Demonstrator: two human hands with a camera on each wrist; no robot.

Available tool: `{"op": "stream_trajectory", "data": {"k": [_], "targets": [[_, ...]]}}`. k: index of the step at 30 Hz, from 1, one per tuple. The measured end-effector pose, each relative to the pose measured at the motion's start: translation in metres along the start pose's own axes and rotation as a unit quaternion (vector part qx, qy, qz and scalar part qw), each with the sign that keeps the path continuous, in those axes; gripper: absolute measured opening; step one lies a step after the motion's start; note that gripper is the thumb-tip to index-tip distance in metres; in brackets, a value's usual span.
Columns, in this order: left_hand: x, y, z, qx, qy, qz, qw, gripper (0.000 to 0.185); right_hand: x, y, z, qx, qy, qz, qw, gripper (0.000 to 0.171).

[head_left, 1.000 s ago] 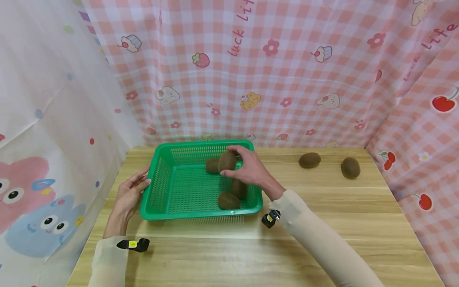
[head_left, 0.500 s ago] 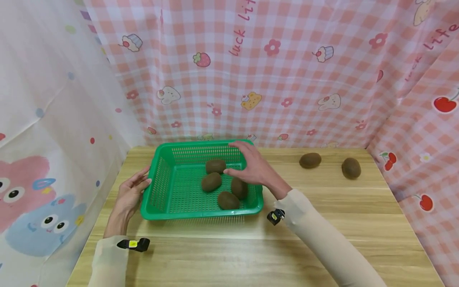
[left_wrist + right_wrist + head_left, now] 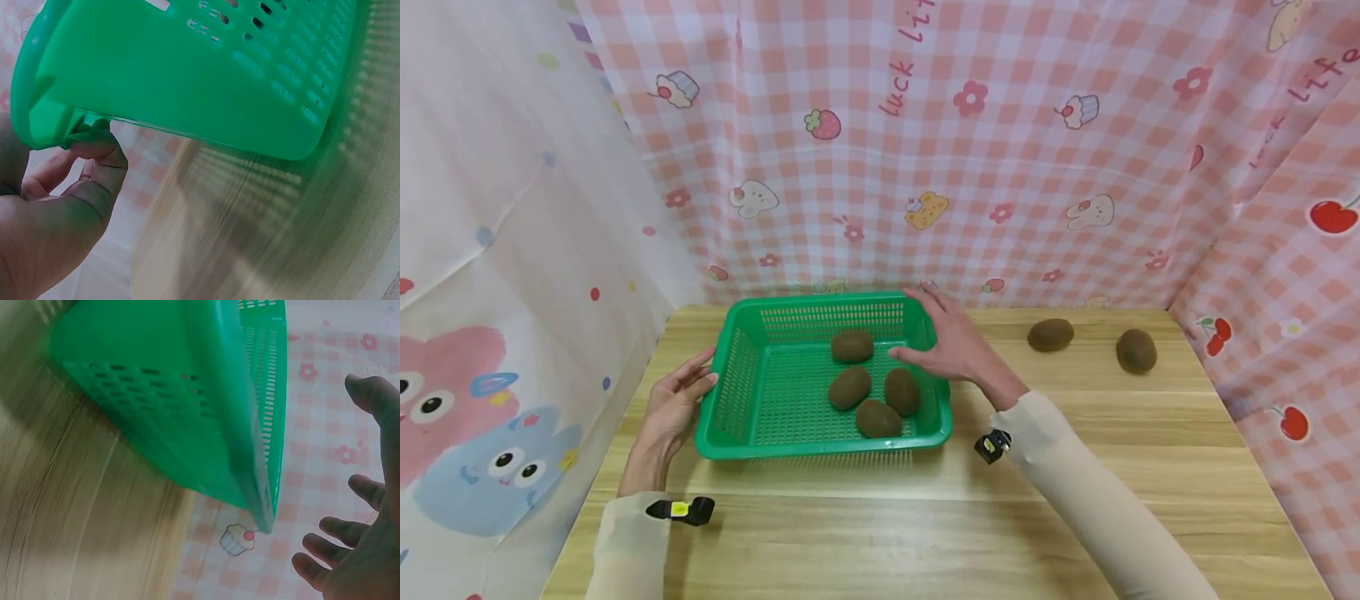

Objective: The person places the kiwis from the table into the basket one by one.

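Observation:
A green mesh basket (image 3: 739, 367) sits on the wooden table (image 3: 880, 517) and holds several brown kiwis; one kiwi (image 3: 849, 387) lies near its middle. My right hand (image 3: 936, 333) hovers over the basket's far right corner with fingers spread, holding nothing. In the right wrist view the right hand (image 3: 359, 550) is open beside the basket's wall (image 3: 187, 406). My left hand (image 3: 695, 385) rests against the basket's left side. In the left wrist view, its fingers (image 3: 94, 162) touch under the basket's rim (image 3: 37, 100).
Two more kiwis lie on the table at the far right, one (image 3: 1049, 334) nearer the basket, the other (image 3: 1136, 351) by the curtain. Pink checked cloth (image 3: 970, 167) walls the back and right; a white patterned cloth (image 3: 512, 250) hangs on the left.
My right hand let go of a kiwi over the basket and drew back to the right; that kiwi now lies near the basket's middle. The left hand stayed put.

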State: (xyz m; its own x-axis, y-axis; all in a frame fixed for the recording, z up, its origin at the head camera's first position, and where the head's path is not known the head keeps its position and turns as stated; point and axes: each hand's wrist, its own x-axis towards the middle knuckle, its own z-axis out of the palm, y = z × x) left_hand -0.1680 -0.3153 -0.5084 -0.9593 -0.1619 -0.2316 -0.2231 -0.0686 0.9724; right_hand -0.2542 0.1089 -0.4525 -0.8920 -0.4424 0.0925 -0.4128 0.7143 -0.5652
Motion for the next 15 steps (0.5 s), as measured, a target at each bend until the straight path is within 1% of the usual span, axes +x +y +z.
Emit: {"op": "stream_trajectory", "data": {"k": [4,9,15], "targets": [[0.0,0.001,0.0,0.003,-0.006,0.001,1.0,0.062,0.0,0.01,-0.003,-0.004,0.007,0.004,1.0,0.094],[0.0,0.001,0.0,0.01,-0.01,0.006,0.9999,0.061,0.0,0.021,-0.006,-0.024,0.01,0.013,1.0,0.096],[0.0,-0.001,-0.001,0.01,-0.01,0.008,0.9999,0.062,-0.005,0.038,-0.008,-0.023,0.007,0.051,0.998,0.096]]}}
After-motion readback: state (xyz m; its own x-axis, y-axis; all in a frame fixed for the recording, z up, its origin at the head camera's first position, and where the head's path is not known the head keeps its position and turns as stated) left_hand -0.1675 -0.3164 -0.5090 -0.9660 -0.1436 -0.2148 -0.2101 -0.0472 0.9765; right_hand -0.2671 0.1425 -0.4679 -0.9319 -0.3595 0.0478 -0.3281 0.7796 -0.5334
